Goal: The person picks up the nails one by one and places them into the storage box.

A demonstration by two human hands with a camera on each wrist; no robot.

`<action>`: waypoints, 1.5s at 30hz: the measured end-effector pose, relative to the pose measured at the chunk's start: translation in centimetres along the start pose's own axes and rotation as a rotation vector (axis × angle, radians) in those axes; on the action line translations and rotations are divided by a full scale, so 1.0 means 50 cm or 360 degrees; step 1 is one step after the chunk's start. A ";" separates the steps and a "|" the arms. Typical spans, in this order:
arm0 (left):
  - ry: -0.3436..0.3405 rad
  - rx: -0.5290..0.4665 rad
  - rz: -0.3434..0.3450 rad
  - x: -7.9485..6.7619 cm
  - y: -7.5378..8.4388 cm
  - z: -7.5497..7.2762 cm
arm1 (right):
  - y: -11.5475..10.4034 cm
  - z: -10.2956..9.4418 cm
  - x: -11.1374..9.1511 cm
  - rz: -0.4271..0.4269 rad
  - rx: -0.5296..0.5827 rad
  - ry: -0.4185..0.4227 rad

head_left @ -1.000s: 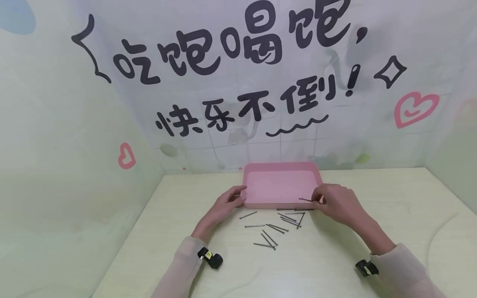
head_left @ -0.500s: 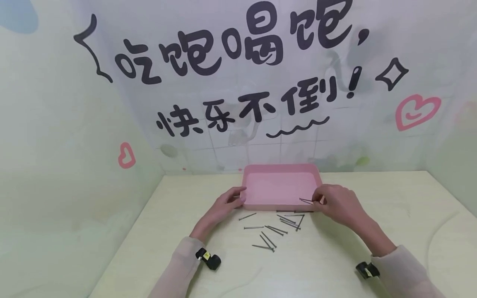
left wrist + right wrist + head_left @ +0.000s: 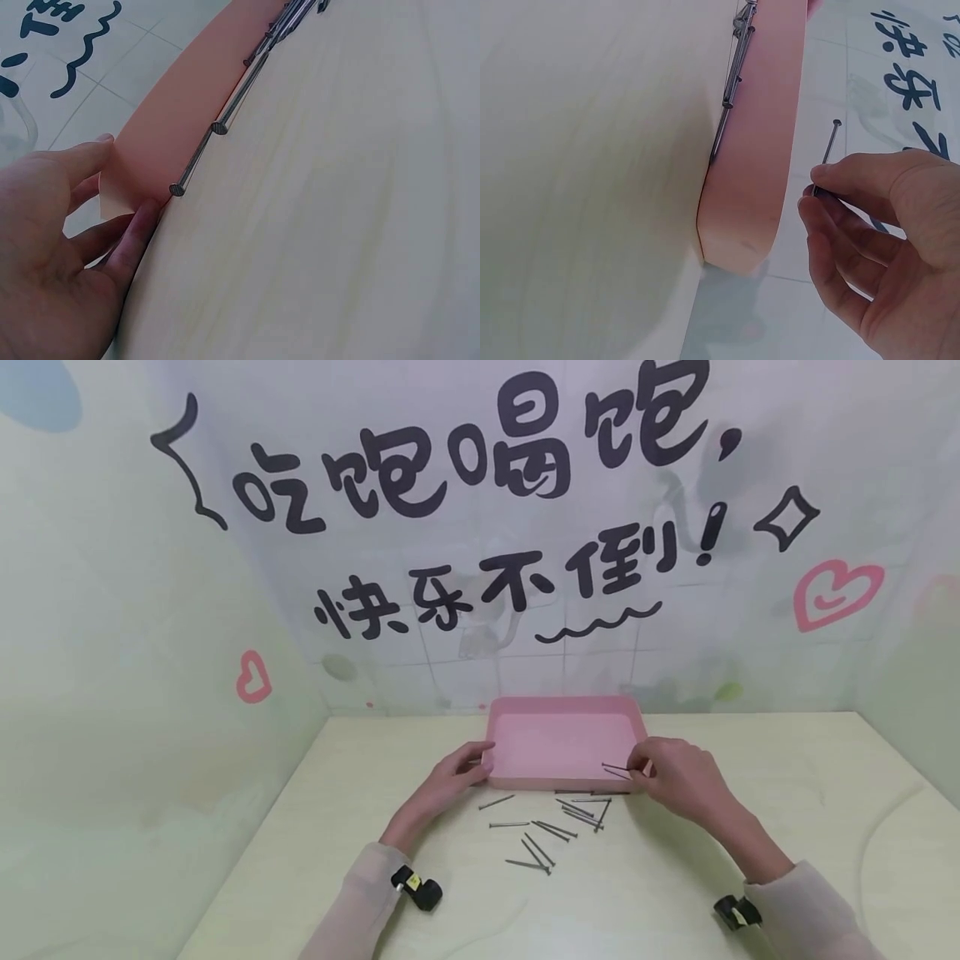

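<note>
A pink tray point(image 3: 562, 785) stands at the back of the table, against the printed backdrop. At its left front corner my left hand point(image 3: 453, 774) grips it, fingertips at the rim and thumb low on the wall; the left wrist view shows this hand point(image 3: 82, 240) close. Over the right front corner my right hand point(image 3: 678, 777) pinches a nail point(image 3: 830, 142) between thumb and index finger, its head pointing away from the fingertips. Several loose nails point(image 3: 551, 831) lie on the table in front of the tray, some close along its front wall.
The pale wooden table point(image 3: 600, 910) spreads toward me. A white backdrop point(image 3: 420, 677) with black lettering rises right behind the tray, and a pale side panel point(image 3: 150, 777) stands on the left. Each wrist wears a small black camera point(image 3: 423, 891).
The scene sits slightly lower in the head view. Both hands keep their places at the tray, the right still pinching the nail, and the loose nails lie as before.
</note>
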State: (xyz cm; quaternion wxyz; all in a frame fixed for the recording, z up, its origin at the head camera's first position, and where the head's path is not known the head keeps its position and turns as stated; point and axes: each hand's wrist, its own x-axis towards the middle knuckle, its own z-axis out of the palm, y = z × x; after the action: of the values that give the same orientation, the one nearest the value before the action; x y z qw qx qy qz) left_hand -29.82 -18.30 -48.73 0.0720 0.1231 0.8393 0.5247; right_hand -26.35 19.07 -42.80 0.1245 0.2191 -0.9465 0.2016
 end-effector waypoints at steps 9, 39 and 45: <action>0.0003 0.0012 0.0001 0.004 0.001 0.000 | 0.000 -0.001 0.001 -0.0009 -0.0026 0.0043; 0.0000 0.0029 0.0025 0.000 0.001 -0.003 | -0.010 0.004 -0.002 0.0048 -0.0026 0.0067; 0.0001 0.0022 0.0009 0.001 0.002 -0.001 | -0.008 0.005 -0.002 0.0055 -0.0025 0.0087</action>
State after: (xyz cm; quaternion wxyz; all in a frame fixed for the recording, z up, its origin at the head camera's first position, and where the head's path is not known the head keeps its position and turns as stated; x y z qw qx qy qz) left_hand -29.88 -18.30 -48.63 0.0696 0.1257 0.8425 0.5192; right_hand -26.12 18.65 -42.89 0.1485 0.1960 -0.9480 0.2022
